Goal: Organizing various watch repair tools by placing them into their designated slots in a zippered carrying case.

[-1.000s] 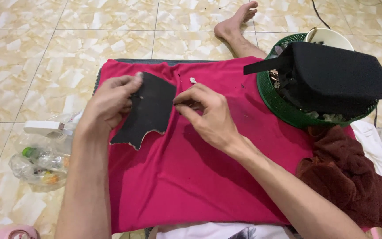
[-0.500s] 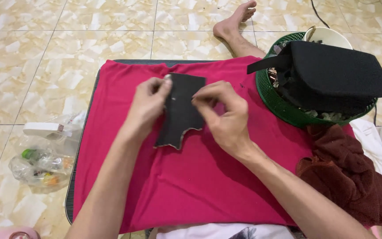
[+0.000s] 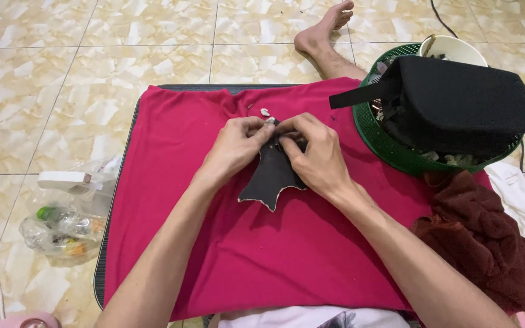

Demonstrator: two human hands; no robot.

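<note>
Head view: both hands have drawn together since a second ago, when the left hand [image 3: 233, 146] alone was steadying the piece, and now they are pinching its far edge from both sides. The black piece [image 3: 273, 176], flat, matte and ragged along its pale near edge, is lying mid-table on the red cloth [image 3: 214, 255]. The right hand [image 3: 315, 155] is gripping that same top corner. Right of it, a green mesh basket [image 3: 384, 146] is carrying a black fabric bag [image 3: 463, 103]; far off, a bare foot [image 3: 323, 30] is resting on glossy tiles.
</note>
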